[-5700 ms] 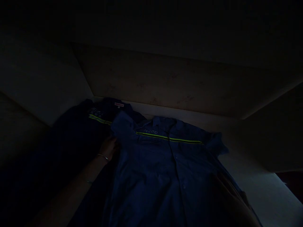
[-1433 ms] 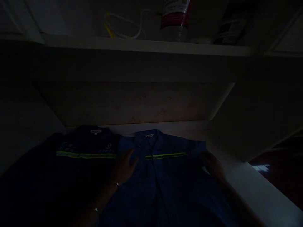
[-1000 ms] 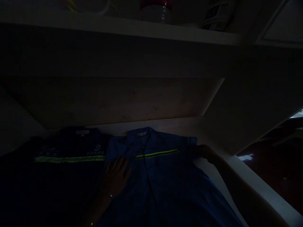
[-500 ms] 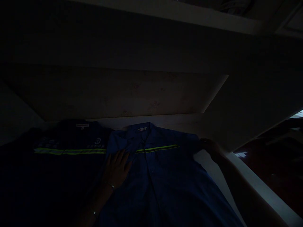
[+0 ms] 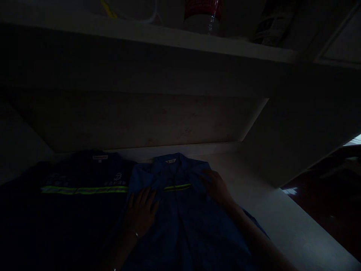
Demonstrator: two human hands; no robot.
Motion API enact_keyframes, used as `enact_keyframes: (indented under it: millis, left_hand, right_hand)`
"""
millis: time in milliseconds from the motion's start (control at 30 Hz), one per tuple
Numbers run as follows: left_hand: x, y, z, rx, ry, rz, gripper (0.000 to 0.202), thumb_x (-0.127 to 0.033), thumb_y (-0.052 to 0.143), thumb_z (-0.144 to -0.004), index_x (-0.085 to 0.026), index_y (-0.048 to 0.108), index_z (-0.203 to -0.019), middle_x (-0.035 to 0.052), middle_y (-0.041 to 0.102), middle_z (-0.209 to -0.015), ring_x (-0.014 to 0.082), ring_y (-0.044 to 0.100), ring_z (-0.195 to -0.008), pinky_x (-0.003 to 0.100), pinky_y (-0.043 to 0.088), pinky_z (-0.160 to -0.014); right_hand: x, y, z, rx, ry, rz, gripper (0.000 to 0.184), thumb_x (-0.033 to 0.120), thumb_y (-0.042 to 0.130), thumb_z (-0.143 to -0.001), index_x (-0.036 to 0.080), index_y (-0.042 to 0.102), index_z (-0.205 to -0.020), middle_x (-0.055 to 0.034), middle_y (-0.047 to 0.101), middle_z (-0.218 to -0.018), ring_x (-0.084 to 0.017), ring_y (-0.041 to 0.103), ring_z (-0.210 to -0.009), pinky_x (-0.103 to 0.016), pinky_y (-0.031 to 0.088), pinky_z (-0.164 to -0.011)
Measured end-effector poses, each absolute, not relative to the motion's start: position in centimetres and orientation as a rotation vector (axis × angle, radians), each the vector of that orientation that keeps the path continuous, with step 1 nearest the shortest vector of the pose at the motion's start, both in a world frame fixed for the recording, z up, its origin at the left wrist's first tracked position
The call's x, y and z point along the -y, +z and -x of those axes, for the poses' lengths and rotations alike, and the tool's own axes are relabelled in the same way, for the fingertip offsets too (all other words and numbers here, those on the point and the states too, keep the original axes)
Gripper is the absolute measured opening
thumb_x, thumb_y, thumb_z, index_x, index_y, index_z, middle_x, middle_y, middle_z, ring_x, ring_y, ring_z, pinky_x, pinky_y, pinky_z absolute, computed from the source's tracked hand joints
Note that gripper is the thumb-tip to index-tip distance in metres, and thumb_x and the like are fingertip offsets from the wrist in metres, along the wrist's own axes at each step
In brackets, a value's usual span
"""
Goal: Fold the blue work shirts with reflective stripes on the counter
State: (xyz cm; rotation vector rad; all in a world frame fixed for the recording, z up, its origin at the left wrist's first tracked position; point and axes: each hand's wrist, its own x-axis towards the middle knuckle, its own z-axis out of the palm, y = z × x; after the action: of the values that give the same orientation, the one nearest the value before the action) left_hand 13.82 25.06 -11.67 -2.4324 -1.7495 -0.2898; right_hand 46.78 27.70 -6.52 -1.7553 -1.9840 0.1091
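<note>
A blue work shirt point(image 5: 172, 218) with a yellow-green stripe and a collar label lies spread on a white surface, collar toward the back. Flat on its left chest rests my left hand point(image 5: 141, 212), fingers spread and a thin bracelet at the wrist. My right hand point(image 5: 218, 188) is at the shirt's right shoulder, where the sleeve is turned inward; its fingers are bent onto the cloth. Beside it on the left lies a darker work shirt point(image 5: 84, 210) with a reflective band and a printed logo. Dim light hides the finer folds.
A white shelf edge point(image 5: 169, 37) crosses overhead, bearing a clear bottle with a red label point(image 5: 203, 9) and a dark container point(image 5: 272, 24). A side panel point(image 5: 304, 113) stands at right. Pale surface point(image 5: 284, 210) shows right of the blue shirt.
My right hand has brought the right sleeve inward over the shirt, so the stripe shows shorter. My left hand stays on the chest. The view has tilted up, showing more shelf.
</note>
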Motion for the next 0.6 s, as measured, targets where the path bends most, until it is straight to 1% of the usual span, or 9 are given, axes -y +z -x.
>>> enact_keyframes:
  millis: [67,133,233,333,433,500,533,567,600]
  left_hand:
    - [-25.1,-11.9,-13.7,1.754,-0.288,2.428,0.051,-0.047,0.034,-0.096,-0.024,0.054,-0.136,0.01,0.049,-0.147,0.032,0.044,-0.135,0.063,0.024,-0.112]
    - [-25.1,-12.0,-13.8,1.759,-0.284,2.424,0.051,-0.047,0.034,-0.096,-0.023,0.054,-0.136,0.0115,0.048,-0.148,0.0322,0.043,-0.135,0.063,0.023,-0.113]
    - [-24.9,-11.4,-14.7,1.764,-0.272,2.383,0.05,-0.045,0.033,-0.097,-0.021,0.054,-0.136,0.0133,0.048,-0.148,0.0331,0.042,-0.136,0.066,0.018,-0.113]
    - [-23.5,-9.7,-16.2,1.761,-0.25,2.326,0.046,-0.036,0.033,-0.098,-0.019,0.057,-0.133,0.015,0.046,-0.148,0.0356,0.04,-0.137,0.074,0.01,-0.111]
    - [-19.0,-8.2,-16.6,1.772,-0.332,2.348,0.044,-0.032,0.037,-0.097,-0.021,0.055,-0.135,0.013,0.046,-0.148,0.0358,0.042,-0.136,0.074,0.014,-0.111]
    - [-14.1,-7.9,-15.5,1.838,-0.473,2.38,0.045,-0.038,0.042,-0.094,-0.027,0.055,-0.135,0.0097,0.051,-0.146,0.0331,0.048,-0.131,0.067,0.027,-0.112]
    - [-11.3,-7.9,-14.4,1.902,-0.538,2.401,0.045,-0.042,0.046,-0.091,-0.03,0.057,-0.133,0.007,0.053,-0.144,0.0308,0.051,-0.129,0.059,0.037,-0.111]
    - [-8.4,-8.0,-13.2,1.964,-0.66,2.38,0.04,-0.043,0.051,-0.088,-0.034,0.063,-0.125,0.0058,0.06,-0.136,0.029,0.057,-0.122,0.051,0.048,-0.102]
    - [-5.6,-8.1,-11.9,2.036,-0.726,2.384,0.033,-0.041,0.054,-0.086,-0.039,0.066,-0.117,0.0048,0.065,-0.127,0.0275,0.061,-0.115,0.047,0.054,-0.094]
  right_hand:
    - [-28.9,-8.2,-47.2,1.931,0.017,1.952,0.045,0.038,0.035,-0.099,0.018,0.055,-0.135,-0.0121,0.05,-0.144,-0.026,0.042,-0.134,-0.046,0.032,-0.112]
    - [-29.7,-10.1,-47.4,1.993,0.066,2.09,0.049,0.039,0.036,-0.098,0.02,0.048,-0.141,-0.0104,0.04,-0.152,-0.03,0.032,-0.141,-0.055,0.023,-0.114]
    - [-30.2,-11.7,-47.5,1.937,0.266,2.097,0.05,0.043,0.037,-0.097,0.022,0.048,-0.141,-0.008,0.041,-0.152,-0.03,0.031,-0.141,-0.061,0.015,-0.115]
    - [-29.8,-10.9,-48.1,1.701,0.416,2.003,0.055,0.047,0.03,-0.097,0.015,0.051,-0.136,-0.0134,0.05,-0.144,-0.026,0.044,-0.134,-0.051,0.029,-0.113]
    - [-26.7,-9.2,-50.1,1.462,0.443,1.908,0.061,0.056,0.034,-0.092,0.013,0.057,-0.127,-0.017,0.058,-0.133,-0.028,0.054,-0.123,-0.045,0.044,-0.103]
    - [-22.2,-8.5,-52.3,1.349,0.54,1.837,0.057,0.061,0.046,-0.086,0.017,0.062,-0.118,-0.0142,0.064,-0.125,-0.029,0.059,-0.116,-0.043,0.049,-0.097]
    - [-19.4,-8.4,-53.6,1.309,0.612,1.826,0.054,0.061,0.051,-0.083,0.019,0.064,-0.113,-0.0126,0.067,-0.119,-0.029,0.063,-0.109,-0.042,0.053,-0.091]
    - [-16.2,-8.5,-54.9,1.273,0.778,1.817,0.051,0.061,0.053,-0.084,0.022,0.064,-0.114,-0.0099,0.068,-0.116,-0.027,0.065,-0.105,-0.039,0.055,-0.087]
    - [-13.0,-8.6,-56.2,1.206,0.846,1.85,0.047,0.062,0.054,-0.084,0.025,0.065,-0.111,-0.0077,0.071,-0.107,-0.026,0.068,-0.096,-0.037,0.057,-0.081]
